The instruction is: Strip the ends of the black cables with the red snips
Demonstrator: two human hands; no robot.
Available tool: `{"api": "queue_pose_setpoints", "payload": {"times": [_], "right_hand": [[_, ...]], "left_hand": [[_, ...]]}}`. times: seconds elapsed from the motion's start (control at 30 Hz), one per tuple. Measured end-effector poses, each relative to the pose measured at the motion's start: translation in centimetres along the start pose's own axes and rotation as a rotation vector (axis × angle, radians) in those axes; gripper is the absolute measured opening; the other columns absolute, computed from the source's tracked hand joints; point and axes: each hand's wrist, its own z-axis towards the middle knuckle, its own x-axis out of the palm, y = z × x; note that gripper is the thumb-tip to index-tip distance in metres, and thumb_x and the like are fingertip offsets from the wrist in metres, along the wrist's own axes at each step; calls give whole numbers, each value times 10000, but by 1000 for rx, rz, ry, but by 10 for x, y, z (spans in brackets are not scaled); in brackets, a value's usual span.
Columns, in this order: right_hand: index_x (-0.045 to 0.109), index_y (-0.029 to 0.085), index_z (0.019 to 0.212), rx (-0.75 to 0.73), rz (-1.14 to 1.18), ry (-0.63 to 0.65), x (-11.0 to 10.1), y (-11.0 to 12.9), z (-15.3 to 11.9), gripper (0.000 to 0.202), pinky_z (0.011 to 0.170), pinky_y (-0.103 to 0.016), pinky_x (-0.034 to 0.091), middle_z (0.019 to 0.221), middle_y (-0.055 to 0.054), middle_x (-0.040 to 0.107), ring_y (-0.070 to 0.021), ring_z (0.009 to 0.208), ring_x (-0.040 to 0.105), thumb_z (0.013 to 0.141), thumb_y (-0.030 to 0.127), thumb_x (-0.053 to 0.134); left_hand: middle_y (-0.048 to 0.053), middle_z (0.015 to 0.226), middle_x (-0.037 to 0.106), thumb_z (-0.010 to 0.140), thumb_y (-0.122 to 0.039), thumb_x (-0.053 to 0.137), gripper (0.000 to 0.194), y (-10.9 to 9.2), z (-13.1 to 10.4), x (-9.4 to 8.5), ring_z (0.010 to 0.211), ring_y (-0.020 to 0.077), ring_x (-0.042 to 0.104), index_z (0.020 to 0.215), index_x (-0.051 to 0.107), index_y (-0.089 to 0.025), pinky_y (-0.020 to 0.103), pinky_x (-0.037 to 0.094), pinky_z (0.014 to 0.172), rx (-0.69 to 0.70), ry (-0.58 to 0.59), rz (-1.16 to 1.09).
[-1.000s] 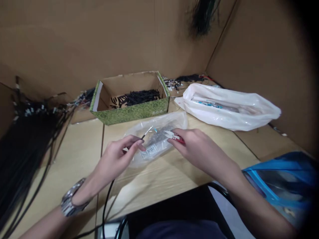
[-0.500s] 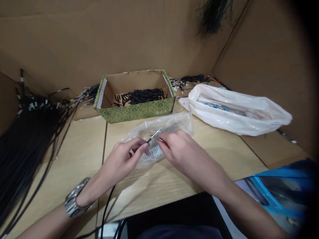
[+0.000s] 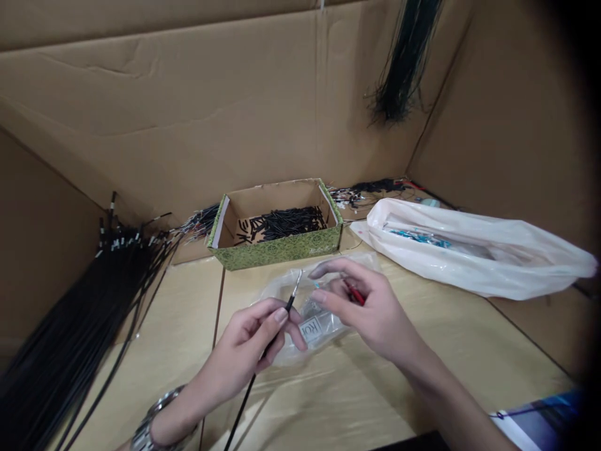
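My left hand point(image 3: 263, 335) pinches a black cable point(image 3: 291, 303) close to its end. The tip, pale and silvery like stripped wire, points up and away, and the cable's tail hangs toward the table's near edge. My right hand point(image 3: 359, 300) keeps a small red-handled tool point(image 3: 354, 292) tucked against its curled fingers; the working end is hidden. Its thumb and index finger are spread apart just right of the cable tip, not touching it. Beneath both hands lies a clear plastic bag point(image 3: 282, 357) with a printed label and small contents.
A green patterned box point(image 3: 277, 255) holding short black tube pieces stands behind the hands. A white plastic bag point(image 3: 469, 275) with blue-marked contents lies right. Many black cables point(image 3: 70, 313) are bundled left. Dark strands point(image 3: 399, 81) hang by the cardboard wall point(image 3: 211, 113).
My right hand has drawn back from the cable tip, its thumb and index finger opening. The bare wire end shows more fully. The head view has tilted upward.
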Motion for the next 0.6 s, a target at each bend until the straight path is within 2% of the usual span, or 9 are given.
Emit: {"api": "queue_pose_setpoints", "payload": {"times": [0.1,0.17,0.23,0.43,0.6], "right_hand": [[669,186,889,-1,-8,115,8,7,3,99,519,-234,333,629,65,449,-106,561,405,880,284,666],[663,185,853,1,-24,144,11,10,2,78,570,-234,377,687,43,532,-116,624,469,893,247,636],[659,188,843,-4,-41,158,12,13,-1,83,592,-234,385,703,42,557,-120,650,482,902,232,620],[604,182,737,1,9,199,12,16,-6,161,553,-234,327,636,65,483,-102,598,400,897,168,597],[646,175,796,38,195,213,17,8,-5,108,479,-241,265,572,90,405,-86,509,337,866,242,695]], "left_hand": [[47,751,681,997,-461,512,324,0,-4,2,449,65,378,945,629,-163,185,269,397,13,3,-34],[42,742,677,1003,-459,509,321,-1,-6,2,452,64,370,950,627,-165,185,259,401,18,1,-41],[34,735,673,1009,-448,505,309,-1,-8,3,454,61,359,955,627,-169,186,251,406,22,2,-33],[30,767,670,1029,-411,483,297,-5,-11,6,494,74,371,912,630,-181,201,271,433,46,32,-7],[27,741,656,1020,-431,503,287,-2,-13,3,501,80,353,924,622,-188,203,254,435,15,132,-163]]}}
